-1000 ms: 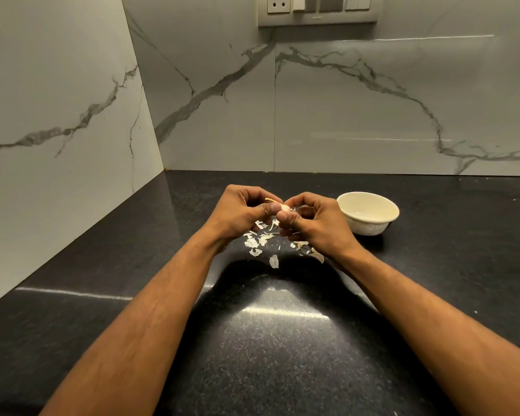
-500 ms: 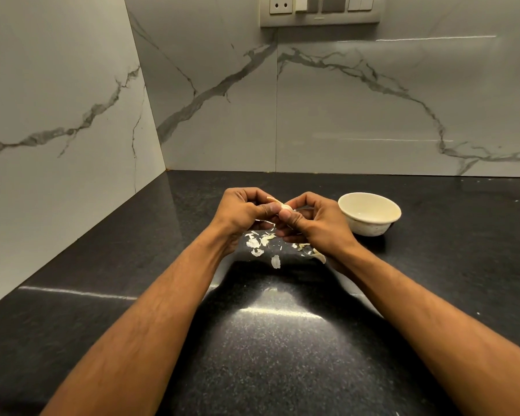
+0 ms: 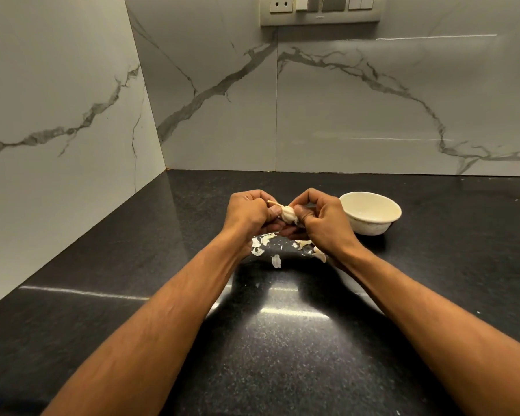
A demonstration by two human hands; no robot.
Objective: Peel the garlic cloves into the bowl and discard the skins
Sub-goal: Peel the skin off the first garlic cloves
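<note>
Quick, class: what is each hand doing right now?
Left hand: fingers curled, pinching the garlic clove.
Right hand: fingers curled, pinching the same clove.

Both hands [image 3: 285, 216] pinch garlic [image 3: 288, 214] beside bowl [image 3: 370, 218]

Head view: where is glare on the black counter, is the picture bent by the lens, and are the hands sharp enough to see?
Head view: bright glare streaks lie on the speckled black stone counter between the forearms; the wide lens bends the marble walls outward; the left hand, right hand and pale garlic clove are dim but fairly sharp; the cream round bowl casts a soft shadow.
</note>
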